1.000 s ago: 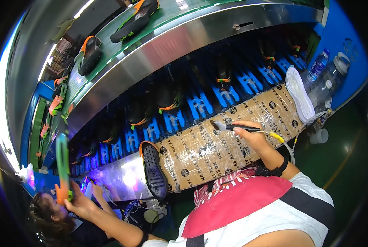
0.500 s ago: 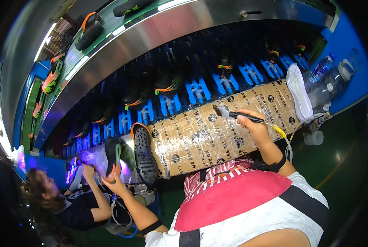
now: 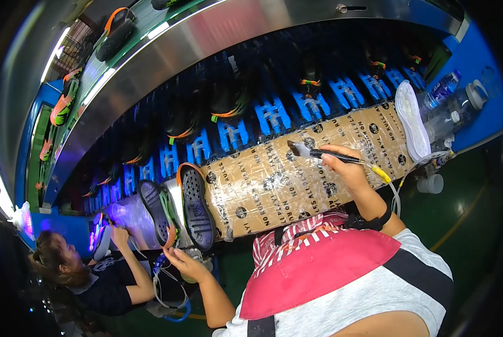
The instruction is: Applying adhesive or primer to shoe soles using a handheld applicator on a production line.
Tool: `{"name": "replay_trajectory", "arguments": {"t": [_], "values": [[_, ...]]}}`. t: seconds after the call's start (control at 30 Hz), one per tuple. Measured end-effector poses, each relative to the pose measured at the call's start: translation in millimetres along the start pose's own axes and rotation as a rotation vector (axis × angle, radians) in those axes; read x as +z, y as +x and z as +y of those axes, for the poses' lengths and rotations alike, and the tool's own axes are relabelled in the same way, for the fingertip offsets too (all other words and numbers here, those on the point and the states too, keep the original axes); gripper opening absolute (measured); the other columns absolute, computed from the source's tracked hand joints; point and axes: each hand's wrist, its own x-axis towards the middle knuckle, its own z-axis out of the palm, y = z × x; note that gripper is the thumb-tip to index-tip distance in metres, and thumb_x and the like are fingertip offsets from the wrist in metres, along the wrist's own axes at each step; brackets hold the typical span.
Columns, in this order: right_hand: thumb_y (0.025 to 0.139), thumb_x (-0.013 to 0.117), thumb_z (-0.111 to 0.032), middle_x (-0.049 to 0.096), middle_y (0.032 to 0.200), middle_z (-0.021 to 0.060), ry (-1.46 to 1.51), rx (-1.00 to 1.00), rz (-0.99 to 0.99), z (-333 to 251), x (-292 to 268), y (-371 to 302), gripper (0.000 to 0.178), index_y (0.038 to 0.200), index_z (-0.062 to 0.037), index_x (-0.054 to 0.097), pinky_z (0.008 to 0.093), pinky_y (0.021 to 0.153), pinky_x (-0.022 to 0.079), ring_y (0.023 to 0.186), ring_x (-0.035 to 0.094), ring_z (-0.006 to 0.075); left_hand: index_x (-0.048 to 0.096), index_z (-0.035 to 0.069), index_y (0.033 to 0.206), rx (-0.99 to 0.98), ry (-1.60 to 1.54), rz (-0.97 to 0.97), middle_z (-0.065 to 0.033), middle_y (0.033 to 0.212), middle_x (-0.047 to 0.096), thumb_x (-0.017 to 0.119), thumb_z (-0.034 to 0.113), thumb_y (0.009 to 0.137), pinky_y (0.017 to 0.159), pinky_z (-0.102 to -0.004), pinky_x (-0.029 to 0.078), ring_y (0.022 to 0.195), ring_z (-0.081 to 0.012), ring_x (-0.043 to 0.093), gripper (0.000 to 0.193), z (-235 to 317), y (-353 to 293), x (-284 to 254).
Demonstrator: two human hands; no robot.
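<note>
My right hand (image 3: 344, 165) is closed around a black-handled brush (image 3: 310, 151) over the cardboard-covered bench (image 3: 296, 191). A yellow fitting and clear tubing trail from the brush handle. My left hand (image 3: 185, 264) lies with fingers stretched out at the near end of a dark shoe sole (image 3: 157, 209) with green and orange edging. Whether the fingertips still touch that sole I cannot tell. Just right of it lies a second dark sole (image 3: 196, 210) with an orange rim and holes in its inner face.
A white sole (image 3: 413, 121) rests at the bench's right end, beside plastic bottles (image 3: 442, 92). Blue racks (image 3: 272, 116) holding shoes line the far side, under a metal-edged conveyor (image 3: 150, 53) carrying more shoes. A co-worker (image 3: 102, 281) works at the left, holding a shoe part.
The left sole has gone from tilted up in my left hand to lying flat on the bench, inner face up. My left hand has drawn back toward me. The brush has barely moved.
</note>
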Motion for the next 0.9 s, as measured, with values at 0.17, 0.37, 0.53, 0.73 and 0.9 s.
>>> {"name": "replay_trajectory", "arguments": {"t": [0.17,0.37,0.53,0.73,0.9], "values": [[0.082,0.067,-0.012,0.066,0.077,0.0038,-0.012,0.006,-0.019,2,-5,3,0.026,0.104,0.0007,0.065,0.0176,0.058,0.044,0.064,0.058,0.006,0.037,-0.005,0.132,-0.221,-0.073,0.001,-0.0201,0.129,0.046,0.038,0.026,0.099,0.098,-0.0355,0.035,0.115,-0.0269,0.048,0.045,-18,-45,4],[0.082,0.067,-0.01,0.065,0.079,0.002,-0.017,0.024,-0.031,2,-9,6,0.025,0.105,-0.0003,0.066,0.0178,0.058,0.043,0.064,0.054,0.0042,0.036,0.008,0.133,-0.76,-0.296,-0.272,-0.0078,0.103,0.056,0.047,0.039,0.094,0.078,-0.0335,0.041,0.093,-0.0164,0.055,0.051,-13,-64,16],[0.081,0.067,-0.008,0.065,0.079,0.0016,-0.017,0.016,-0.026,1,-13,8,0.024,0.104,-0.0006,0.066,0.0182,0.059,0.043,0.065,0.054,0.0042,0.02,0.014,0.142,-0.656,-0.538,-0.244,-0.0047,0.097,0.056,0.062,0.018,0.088,0.072,-0.0308,0.043,0.086,-0.0138,0.055,0.069,14,-63,30],[0.081,0.067,-0.011,0.066,0.077,0.0043,-0.008,-0.013,-0.013,-2,-17,8,0.026,0.104,0.0014,0.065,0.0182,0.057,0.043,0.062,0.055,0.0058,0.023,0.017,0.14,-0.609,-0.623,-0.076,-0.0035,0.095,0.052,0.062,0.007,0.085,0.071,-0.0263,0.043,0.079,-0.0123,0.052,0.068,30,-40,44],[0.081,0.067,-0.013,0.065,0.073,0.0033,-0.032,-0.005,0.005,-2,-18,7,0.027,0.104,0.001,0.065,0.0176,0.055,0.041,0.062,0.054,0.0055,0.026,0.019,0.138,-0.577,-0.639,-0.055,-0.0059,0.103,0.049,0.063,0.01,0.086,0.082,-0.0353,0.046,0.09,-0.0161,0.052,0.064,40,-35,53]]}}
